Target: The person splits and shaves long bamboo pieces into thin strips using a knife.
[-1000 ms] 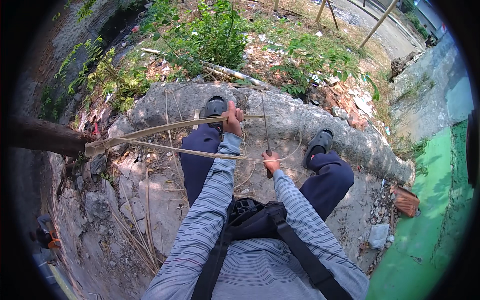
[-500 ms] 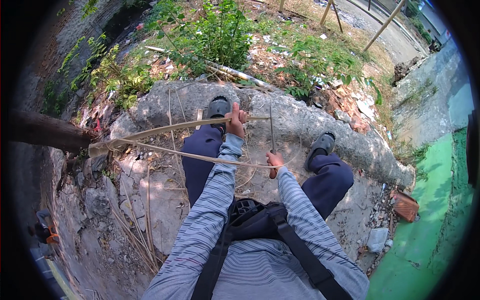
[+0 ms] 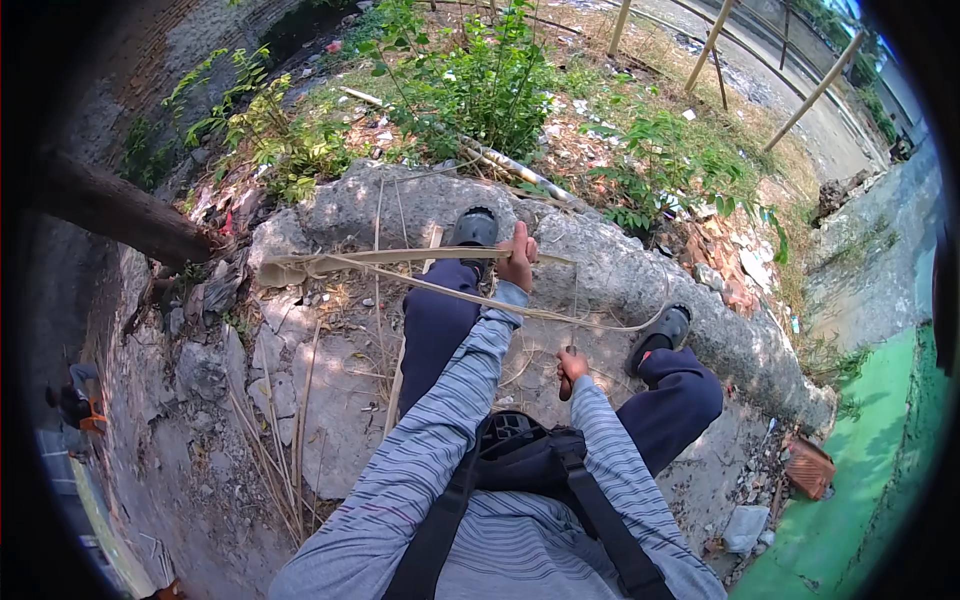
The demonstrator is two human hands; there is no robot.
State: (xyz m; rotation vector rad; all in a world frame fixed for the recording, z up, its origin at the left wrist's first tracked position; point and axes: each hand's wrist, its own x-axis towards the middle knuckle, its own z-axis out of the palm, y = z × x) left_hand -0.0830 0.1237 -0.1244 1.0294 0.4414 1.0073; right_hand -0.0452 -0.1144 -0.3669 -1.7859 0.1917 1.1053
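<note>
Around a long pale bamboo strip (image 3: 410,255), my left hand (image 3: 517,260) is closed, thumb up, in front of my left shoe (image 3: 475,228). The strip is split: its joined, wider end lies at the left, and a thinner strand (image 3: 440,291) crosses over my left sleeve and bows out toward my right shoe (image 3: 662,335). Lower and nearer my body, my right hand (image 3: 571,367) grips the brown handle of a knife (image 3: 566,386). The thin blade points away from me, toward the strip's right end; whether it touches is unclear.
Cut strips (image 3: 290,450) lie on the cracked concrete at left. Ahead runs a rough concrete ledge (image 3: 600,255), with bushes (image 3: 490,95) and litter beyond. A wooden post (image 3: 130,212) juts in at left. Another person (image 3: 75,400) is far left. A broken brick (image 3: 808,468) lies near the green wall.
The view has shifted, so the scene sits farther right. The bamboo strip's joined end has come rightward, closer to my left hand. My right hand and the knife have drawn back toward my body.
</note>
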